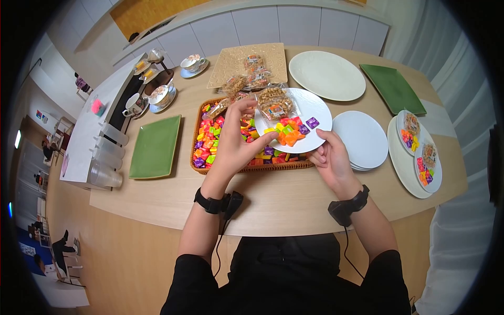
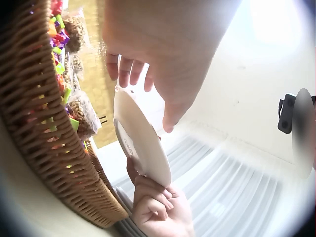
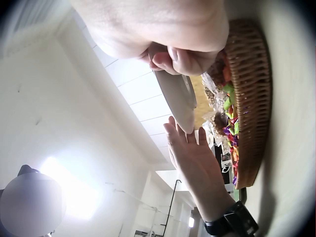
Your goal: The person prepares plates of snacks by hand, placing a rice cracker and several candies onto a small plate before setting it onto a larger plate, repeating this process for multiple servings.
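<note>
My right hand grips a round white plate by its near right rim, thumb on top and fingers curled underneath. The plate is held up over a wicker basket of colourful wrapped candies. On the plate lie a wrapped nut cluster and several small candies in yellow, orange, green, red and purple. At the plate's left side my left hand has its fingers and thumb spread, fingertips right at the cluster's wrapper. The left wrist view shows those fingers loosely extended near the rim.
A stack of white plates stands right of the basket. Farther right, an oval platter bears two filled plates. Green plates lie left and far right, with a large white platter behind. Teacups and plastic cups stand left.
</note>
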`<state>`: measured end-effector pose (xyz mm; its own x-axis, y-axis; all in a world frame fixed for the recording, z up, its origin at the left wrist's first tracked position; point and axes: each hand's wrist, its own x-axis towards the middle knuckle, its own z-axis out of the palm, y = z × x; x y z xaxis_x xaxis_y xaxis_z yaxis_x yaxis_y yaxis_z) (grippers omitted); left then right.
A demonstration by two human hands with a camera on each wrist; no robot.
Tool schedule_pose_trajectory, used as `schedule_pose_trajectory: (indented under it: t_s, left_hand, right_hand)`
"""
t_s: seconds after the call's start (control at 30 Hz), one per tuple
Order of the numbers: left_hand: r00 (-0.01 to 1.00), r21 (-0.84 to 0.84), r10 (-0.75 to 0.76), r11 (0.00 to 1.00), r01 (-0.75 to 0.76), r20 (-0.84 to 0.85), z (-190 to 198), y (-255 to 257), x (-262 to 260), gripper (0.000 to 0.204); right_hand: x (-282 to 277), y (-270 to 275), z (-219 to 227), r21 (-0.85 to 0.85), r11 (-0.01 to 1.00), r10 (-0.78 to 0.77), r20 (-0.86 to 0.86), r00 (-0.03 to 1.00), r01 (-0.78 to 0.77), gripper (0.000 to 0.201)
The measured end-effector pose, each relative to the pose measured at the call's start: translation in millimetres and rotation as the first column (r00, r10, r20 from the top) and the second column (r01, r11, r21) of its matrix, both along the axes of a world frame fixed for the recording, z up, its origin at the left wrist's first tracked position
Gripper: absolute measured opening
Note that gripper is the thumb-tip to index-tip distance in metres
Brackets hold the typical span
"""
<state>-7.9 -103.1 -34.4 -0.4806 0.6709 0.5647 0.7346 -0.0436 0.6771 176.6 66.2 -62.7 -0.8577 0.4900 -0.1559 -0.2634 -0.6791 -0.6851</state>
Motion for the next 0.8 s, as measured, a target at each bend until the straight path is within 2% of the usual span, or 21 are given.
schedule_pose_trajectory:
  t_s: [0.1,0.2,0.33,0.43,0.47,0.5,0.57,0.63,0.7,0.77,0.8]
  left_hand:
    - [1.000,-0.047,-0.030,0.998,0.029,-0.010,-1.4,0.9,-1.4,0.081]
    - [0.998,-0.049,-0.046,0.998,0.044,-0.031,-2.5,2.1,-1.6,0.083]
    - [0.997,-0.062,-0.078,0.995,0.078,-0.006,-4.2,2.2,-2.8,0.081]
    - [0.994,0.018,-0.084,0.996,0.083,0.063,-9.0,5.0,-3.5,0.076]
    - [0.958,0.081,-0.113,0.992,0.095,0.264,-12.3,6.3,-4.2,0.073]
    - [0.880,0.144,-0.150,0.985,0.095,0.451,-14.0,8.0,-4.2,0.071]
    - [0.853,0.148,-0.163,0.984,0.102,0.496,-14.4,8.3,-3.9,0.064]
    - [0.670,0.245,-0.267,0.961,0.129,0.693,-19.1,10.4,-3.2,0.062]
    - [0.651,0.237,-0.279,0.959,0.155,0.705,-19.9,9.2,14.6,0.063]
    - [0.547,0.206,-0.312,0.947,0.246,0.777,-20.9,4.5,32.6,0.062]
    - [0.497,0.228,-0.323,0.943,0.244,0.805,-23.5,4.1,46.7,0.065]
  right_hand:
    - [-0.4,-0.2,0.4,0.009,1.000,0.004,-0.001,1.000,-0.004,0.014]
    - [-0.4,-0.4,0.6,0.007,1.000,-0.006,0.009,1.000,0.006,0.014]
    - [-0.4,2.3,-2.3,-0.002,1.000,0.012,-0.007,1.000,-0.012,0.015]
    - [-0.2,1.6,-1.5,0.016,1.000,0.012,-0.003,1.000,-0.012,0.016]
    - [-0.2,0.4,-0.2,0.032,0.999,0.006,0.009,1.000,-0.007,0.016]
    - [0.2,-0.4,1.4,0.033,0.999,-0.002,0.006,1.000,0.001,0.016]
    - [1.1,-4.1,5.0,0.091,0.995,-0.034,-0.016,0.999,0.035,0.017]
    - [1.3,-9.3,14.3,0.104,0.991,-0.083,0.003,0.997,0.082,0.018]
    - [10.0,-8.7,20.5,0.117,0.983,-0.142,0.020,0.990,0.138,0.020]
    - [17.0,-10.5,17.9,0.143,0.981,-0.126,-0.024,0.992,0.128,0.022]
    - [22.0,-11.7,16.5,0.140,0.977,-0.155,-0.033,0.987,0.158,0.023]
